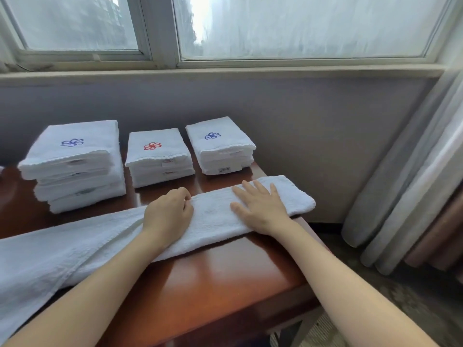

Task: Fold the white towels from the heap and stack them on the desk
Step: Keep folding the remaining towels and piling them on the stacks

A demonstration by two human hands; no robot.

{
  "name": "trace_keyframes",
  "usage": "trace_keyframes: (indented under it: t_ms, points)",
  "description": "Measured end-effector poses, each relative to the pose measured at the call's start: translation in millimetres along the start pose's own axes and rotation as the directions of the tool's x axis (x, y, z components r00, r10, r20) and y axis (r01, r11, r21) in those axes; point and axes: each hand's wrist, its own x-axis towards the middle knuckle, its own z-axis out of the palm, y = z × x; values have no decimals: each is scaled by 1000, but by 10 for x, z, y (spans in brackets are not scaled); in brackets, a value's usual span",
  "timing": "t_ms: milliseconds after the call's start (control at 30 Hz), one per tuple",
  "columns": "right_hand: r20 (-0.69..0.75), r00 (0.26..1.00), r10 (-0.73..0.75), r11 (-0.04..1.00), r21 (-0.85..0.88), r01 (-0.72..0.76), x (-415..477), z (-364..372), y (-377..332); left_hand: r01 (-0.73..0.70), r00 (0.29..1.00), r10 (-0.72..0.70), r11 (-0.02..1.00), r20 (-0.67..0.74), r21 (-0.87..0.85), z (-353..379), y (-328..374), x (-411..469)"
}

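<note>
Your right hand [260,209] presses flat, fingers straight, on the towel [214,221]; your left hand [167,212] pinches its far edge: square the edges before creasing.

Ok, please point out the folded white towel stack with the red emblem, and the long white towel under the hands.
Red-emblem towel stack [152,146]: head view, on the emblem.
Long white towel [213,216]: head view, its flat middle part.

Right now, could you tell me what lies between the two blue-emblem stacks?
In the head view, the red-emblem stack stands there, apart from both.
</note>
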Motion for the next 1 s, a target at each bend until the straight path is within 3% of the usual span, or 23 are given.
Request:
trace_keyframes:
  t_ms: [367, 500, 600, 700, 867, 1000]
  points:
    - [-37, 999, -34, 999, -33, 33, -65, -191, 485, 50, 998, -47, 997, 47, -60, 125, 562, -51]
    - [-125, 992, -15, 968, 247, 45, -184, -127, 177, 13, 996, 5, 981, 91, -195, -55, 467, -156]
    - [-220, 965, -143, 907, 362, 217, -301, -41, -258, -58, 998, 64, 978, 21, -202, -317, 199, -388]
    - [-231, 927, -297, 841, 397, 368, -374, 17, -723, -45, 998, 33, 975, -58, -219, -614, -192, -725]
    - [-194, 847, -495, 752, 392, 530, -472, 139, -1445, 144, 984, -168, 944, -57, -298, -998, -823, -1195]
    - [-132, 728, -672, 670, 309, 675, -556, 271, -1878, 281, 953, -301, 911, -22, -303, -1192, -1281, -1515]
